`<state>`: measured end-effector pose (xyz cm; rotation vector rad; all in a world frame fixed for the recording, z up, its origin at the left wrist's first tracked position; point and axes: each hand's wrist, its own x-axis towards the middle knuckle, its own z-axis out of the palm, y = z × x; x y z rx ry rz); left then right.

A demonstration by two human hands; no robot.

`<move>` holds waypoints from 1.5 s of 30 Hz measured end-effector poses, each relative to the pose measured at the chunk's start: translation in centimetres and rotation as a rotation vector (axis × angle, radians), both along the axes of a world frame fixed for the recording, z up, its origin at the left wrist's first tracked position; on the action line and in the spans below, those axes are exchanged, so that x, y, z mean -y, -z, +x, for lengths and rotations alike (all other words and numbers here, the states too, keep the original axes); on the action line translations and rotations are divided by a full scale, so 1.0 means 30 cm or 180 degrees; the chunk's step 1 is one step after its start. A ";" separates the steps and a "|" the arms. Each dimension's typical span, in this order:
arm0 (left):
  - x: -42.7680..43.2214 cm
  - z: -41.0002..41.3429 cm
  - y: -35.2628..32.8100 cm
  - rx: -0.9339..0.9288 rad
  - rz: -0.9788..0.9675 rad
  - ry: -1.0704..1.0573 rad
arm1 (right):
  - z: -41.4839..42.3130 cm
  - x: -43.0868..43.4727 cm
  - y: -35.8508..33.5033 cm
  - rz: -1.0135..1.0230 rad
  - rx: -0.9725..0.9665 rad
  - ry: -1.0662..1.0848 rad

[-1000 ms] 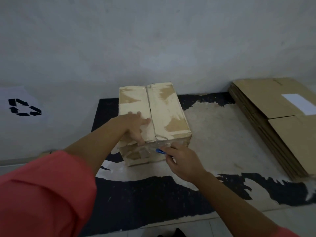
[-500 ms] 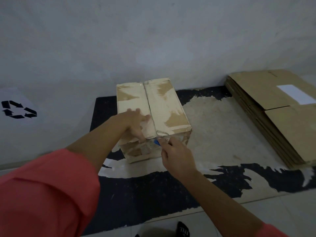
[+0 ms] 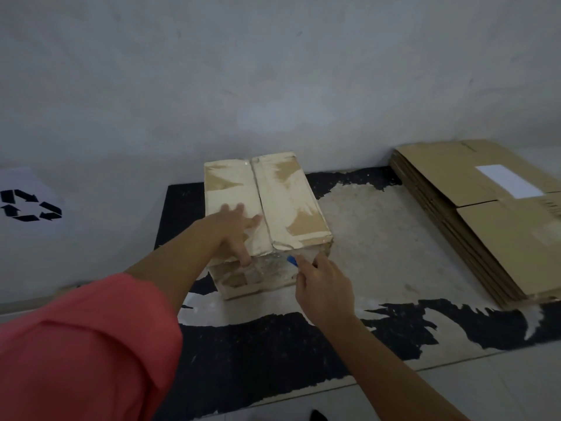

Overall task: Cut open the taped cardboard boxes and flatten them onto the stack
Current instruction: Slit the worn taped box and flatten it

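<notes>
Worn black mat [image 3: 273,344] below grey wall [image 3: 273,86], recycling sign [image 3: 30,205] at left

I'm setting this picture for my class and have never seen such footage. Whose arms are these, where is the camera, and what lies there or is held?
No machine here: a person wears a camera on the head, so the one view looks down at their own arms. The left hand rests flat on a taped cardboard box standing on a worn black mat. The right hand holds a blue cutter at the box's near top edge. A stack of flattened cardboard lies at the right, a recycling sign at the left.
</notes>
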<state>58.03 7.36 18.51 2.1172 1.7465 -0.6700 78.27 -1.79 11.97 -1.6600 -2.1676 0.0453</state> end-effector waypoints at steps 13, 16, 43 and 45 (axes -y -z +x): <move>-0.006 -0.009 0.016 -0.0037 -0.0037 -0.0033 | 0.173 -0.014 0.023 -0.0420 0.0004 0.0148; -0.005 0.004 0.008 -0.0096 -0.0055 0.0032 | 0.256 -0.023 -0.001 -0.0101 -0.0136 -0.0020; -0.054 -0.070 -0.043 -0.0111 -0.0365 -0.0942 | 0.079 -0.558 -0.138 -0.1086 -0.0171 0.0176; -0.039 0.008 -0.005 0.0224 -0.0203 -0.1404 | 0.087 -0.532 -0.141 -0.1006 -0.0353 0.0242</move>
